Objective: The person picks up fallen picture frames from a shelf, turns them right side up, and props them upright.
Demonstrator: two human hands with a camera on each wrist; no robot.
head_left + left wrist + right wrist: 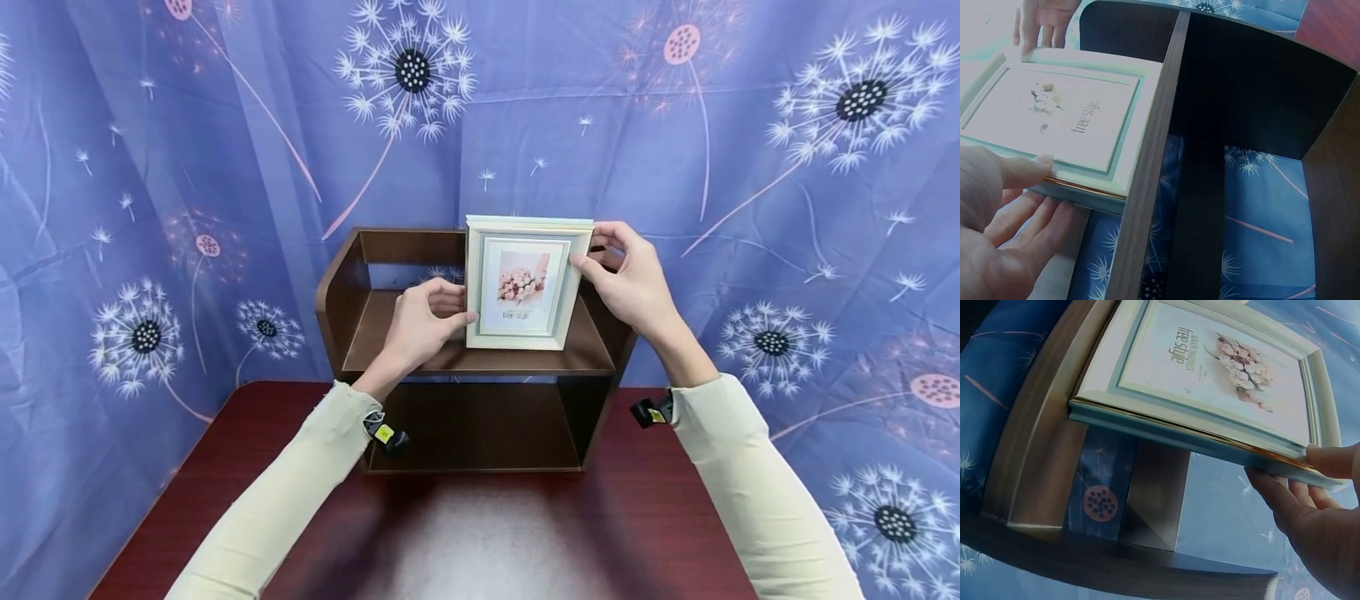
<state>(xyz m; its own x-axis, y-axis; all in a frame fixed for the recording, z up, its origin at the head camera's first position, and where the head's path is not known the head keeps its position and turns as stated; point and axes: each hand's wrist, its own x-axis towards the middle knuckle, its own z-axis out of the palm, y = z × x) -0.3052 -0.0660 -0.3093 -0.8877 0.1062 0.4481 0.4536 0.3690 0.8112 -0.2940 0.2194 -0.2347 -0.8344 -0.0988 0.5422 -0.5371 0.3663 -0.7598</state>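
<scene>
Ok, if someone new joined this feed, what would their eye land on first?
Probably the pale picture frame at the upper level of the dark brown shelf unit, held at its left side by the left hand and near its upper right corner by the right hand. Next, perhaps, the blue curtain behind, with its large dandelion prints.

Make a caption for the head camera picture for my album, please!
Left hand and right hand hold a "free style" picture frame at a brown two-tier desktop shelf.
</scene>
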